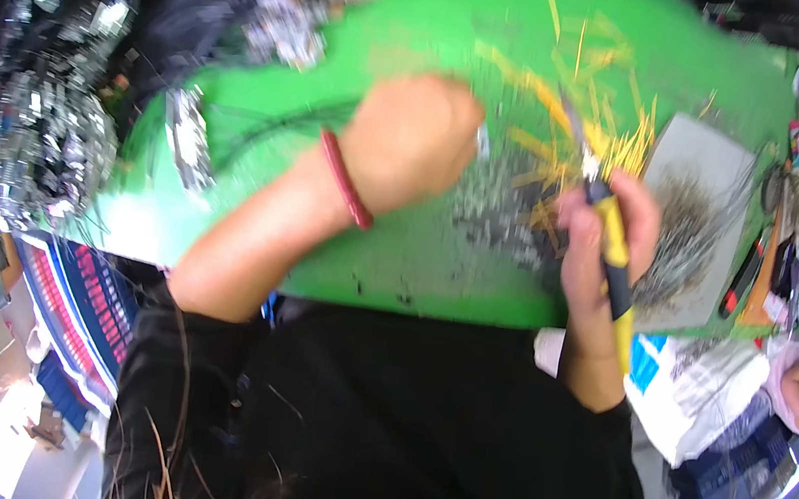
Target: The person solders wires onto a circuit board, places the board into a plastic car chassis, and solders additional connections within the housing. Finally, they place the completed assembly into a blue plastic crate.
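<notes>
My left hand (416, 141) is closed in a fist over the green mat (388, 258), blurred by motion, with a red bangle on its wrist. A small silvery bit (482, 142) shows at its right side; what the fingers grip is hidden. Thin dark wires (279, 128) run leftward from beside that wrist. Wrapped in my right hand (604, 231) is a pointed tool (616, 268) with a yellow-and-black handle, much like long-nose pliers. Its metal tip points up and away, over a scatter of yellow wire pieces (625, 143).
Shiny silver-and-black bundles (55, 103) heap at the far left, with more silvery parts (288, 23) at the back. A silvery strip (189, 136) lies nearer. On the right, a grey board (723, 171) carries dark clippings, beside a red-and-black tool (744, 275). Other people sit at both sides.
</notes>
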